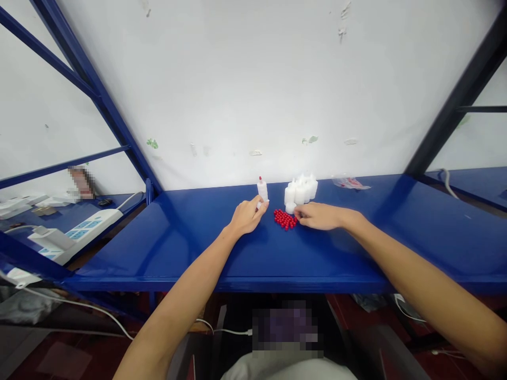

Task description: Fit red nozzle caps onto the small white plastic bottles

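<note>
A white bottle with a red tip (pixel 262 189) stands upright towards the back of the blue table, just beyond my left hand (pixel 249 214). The fingers of that hand are closed around a small white piece (pixel 260 205), most of it hidden. Several white bottles (pixel 301 190) stand in a group to the right. Red beads or small caps (pixel 285 219) lie in a loose pile between my hands. My right hand (pixel 317 216) is at the right edge of the pile, in front of the bottles, its fingers pressed together; what they hold, if anything, is hidden.
A clear plastic bag with red marks (pixel 351 183) lies at the back right of the blue table (pixel 158 253). White power strips (pixel 85 229) are on the left beside the blue frame (pixel 114 126). A white wall rises behind the table.
</note>
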Demonstrator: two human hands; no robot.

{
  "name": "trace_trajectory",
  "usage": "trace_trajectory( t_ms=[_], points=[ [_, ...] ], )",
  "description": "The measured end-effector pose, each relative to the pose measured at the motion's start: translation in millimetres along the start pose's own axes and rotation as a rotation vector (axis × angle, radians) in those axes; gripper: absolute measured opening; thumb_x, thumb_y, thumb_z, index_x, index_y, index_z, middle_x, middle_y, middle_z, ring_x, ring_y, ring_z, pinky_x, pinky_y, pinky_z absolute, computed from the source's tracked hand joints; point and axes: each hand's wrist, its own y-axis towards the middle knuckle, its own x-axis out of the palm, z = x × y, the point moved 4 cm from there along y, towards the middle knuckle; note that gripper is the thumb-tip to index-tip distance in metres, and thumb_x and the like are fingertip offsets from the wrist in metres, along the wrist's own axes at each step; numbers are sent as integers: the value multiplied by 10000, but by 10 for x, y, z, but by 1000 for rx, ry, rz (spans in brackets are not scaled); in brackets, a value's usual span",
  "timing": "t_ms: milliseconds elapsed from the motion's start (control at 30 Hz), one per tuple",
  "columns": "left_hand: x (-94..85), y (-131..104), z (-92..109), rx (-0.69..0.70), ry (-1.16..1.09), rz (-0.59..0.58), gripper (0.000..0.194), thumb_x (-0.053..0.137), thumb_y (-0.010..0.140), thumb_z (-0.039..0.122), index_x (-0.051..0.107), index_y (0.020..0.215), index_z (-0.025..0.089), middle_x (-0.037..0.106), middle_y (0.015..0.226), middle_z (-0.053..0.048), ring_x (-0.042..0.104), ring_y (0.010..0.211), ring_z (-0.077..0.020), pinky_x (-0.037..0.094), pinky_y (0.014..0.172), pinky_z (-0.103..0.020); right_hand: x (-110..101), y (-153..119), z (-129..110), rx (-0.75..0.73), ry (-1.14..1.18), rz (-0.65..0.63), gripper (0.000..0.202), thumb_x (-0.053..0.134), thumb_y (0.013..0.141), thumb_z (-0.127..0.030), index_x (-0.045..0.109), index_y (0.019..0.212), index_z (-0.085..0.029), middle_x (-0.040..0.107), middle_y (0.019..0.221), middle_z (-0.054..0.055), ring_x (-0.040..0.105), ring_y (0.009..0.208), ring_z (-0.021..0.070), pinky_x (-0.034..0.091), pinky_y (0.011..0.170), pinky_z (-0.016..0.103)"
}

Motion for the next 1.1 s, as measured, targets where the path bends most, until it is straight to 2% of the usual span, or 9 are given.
trace_trajectory(
  t_ms=[100, 233, 433, 533, 600, 700, 833, 967, 1100],
  points=[
    [5, -12, 4, 3, 10, -19, 378, 290, 1011, 497, 543, 995, 216, 594, 683, 13, 570, 614, -179, 311, 588, -265, -24, 5, -52, 9, -81, 64, 206, 396, 916, -280, 573, 853, -196, 668, 841, 82, 596, 732, 204, 366, 625, 303],
    [24, -45, 113, 77, 42, -66, 333, 354, 995, 460, 471, 1180, 208, 611, 696, 15, 609, 644, -202, 354, 605, -271, -123, -15, -157, 34, -170, 330, 332, 335, 977, -403, 580, 924, -185, 652, 774, 82, 577, 683, 208, 326, 615, 303],
    [71, -85, 331, 231, 73, -139, 355, 428, 969, 477, 472, 1204, 215, 622, 723, 8, 625, 643, -200, 381, 604, -264, -64, -15, -431, -258, 102, 452, 314, 336, 1006, -427, 537, 1010, -187, 609, 663, 11, 513, 565, 155, 323, 590, 272],
    [46, -68, 307, 224, 1, -98, 414, 443, 966, 486, 451, 1271, 208, 578, 671, 34, 573, 592, -168, 368, 600, -254, -75, -2, -394, -250, 164, 559, 299, 338, 1009, -402, 542, 963, -189, 598, 669, 9, 506, 563, 145, 332, 592, 267],
    [10, -43, 250, 204, -44, -18, 347, 407, 980, 461, 518, 1167, 191, 544, 648, 35, 527, 578, -150, 357, 609, -258, -131, -2, -279, -168, 181, 686, 292, 369, 1000, -413, 554, 969, -190, 590, 658, 1, 503, 559, 142, 336, 596, 267],
    [-36, -13, 169, 209, -50, 110, 368, 298, 995, 368, 506, 754, 183, 491, 633, 3, 464, 589, -143, 340, 625, -282, -216, 0, -77, -19, 160, 821, 281, 421, 978, -421, 573, 1010, -186, 588, 644, -4, 516, 568, 149, 343, 607, 271],
    [-43, 3, 89, 177, -68, 160, 241, 308, 914, 209, 420, 701, 198, 484, 665, -11, 440, 611, -153, 342, 639, -298, -222, 72, 65, 77, 97, 764, 234, 444, 952, -370, 590, 955, -187, 610, 655, 19, 541, 601, 169, 344, 609, 277],
    [-11, 6, 3, 78, -58, 134, 155, 355, 870, 147, 502, 896, 192, 533, 747, -12, 486, 669, -173, 376, 674, -305, -146, 159, 100, 129, 7, 653, 223, 446, 940, -360, 580, 879, -194, 620, 673, 45, 542, 619, 182, 325, 592, 279],
    [47, 13, 0, 173, -116, 77, 273, 344, 944, 182, 482, 1179, 174, 585, 904, -52, 555, 810, -187, 435, 788, -321, -104, 191, 110, 159, -6, 617, 222, 459, 942, -385, 578, 908, -200, 595, 630, 29, 532, 596, 181, 319, 587, 279]
  ],
)
